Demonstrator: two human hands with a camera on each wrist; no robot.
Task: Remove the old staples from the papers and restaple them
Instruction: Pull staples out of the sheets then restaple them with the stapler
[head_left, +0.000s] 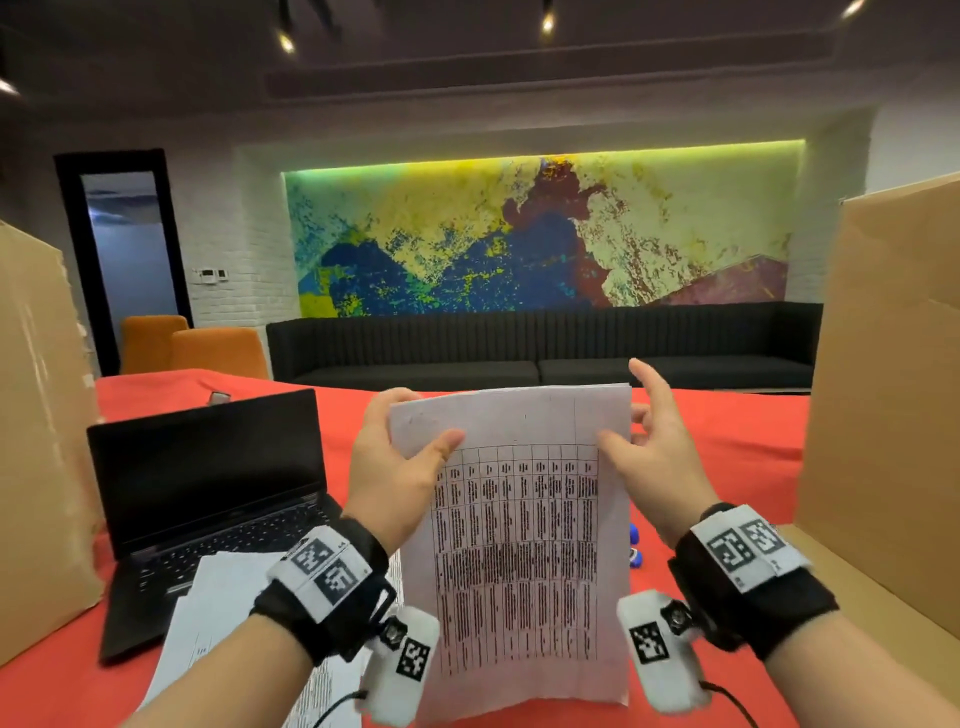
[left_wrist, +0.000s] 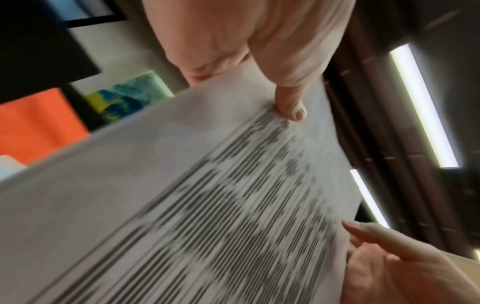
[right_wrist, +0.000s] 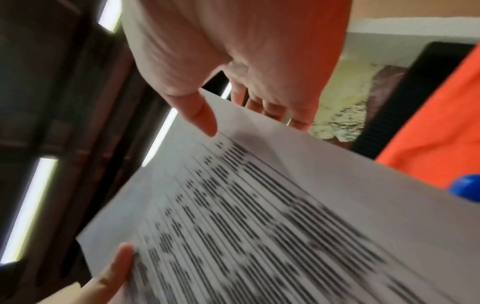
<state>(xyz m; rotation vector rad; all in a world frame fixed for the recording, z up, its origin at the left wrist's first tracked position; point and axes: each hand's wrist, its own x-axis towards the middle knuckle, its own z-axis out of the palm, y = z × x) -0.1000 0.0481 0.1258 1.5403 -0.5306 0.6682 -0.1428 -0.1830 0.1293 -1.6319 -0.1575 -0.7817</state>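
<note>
**Pages up, boxed in**

So the white printed table sheets (head_left: 519, 545) hang over the red-covered desk (head_left: 727, 441), with brown cardboard boxes (head_left: 883, 389) close on both sides and an open black laptop (head_left: 208, 493) to the left. A small blue thing (head_left: 635, 551) is mostly hidden behind them, and the print is just blur. The left hand (head_left: 395, 483) grips the top-left corner, and the right hand (head_left: 660, 467) pinches the right edge.

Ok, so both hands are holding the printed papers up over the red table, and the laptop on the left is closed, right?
No, the laptop on the left is open, its dark screen standing up; the head view shows it. The rest holds: left hand and right hand both hold the papers up over the red table.
</note>
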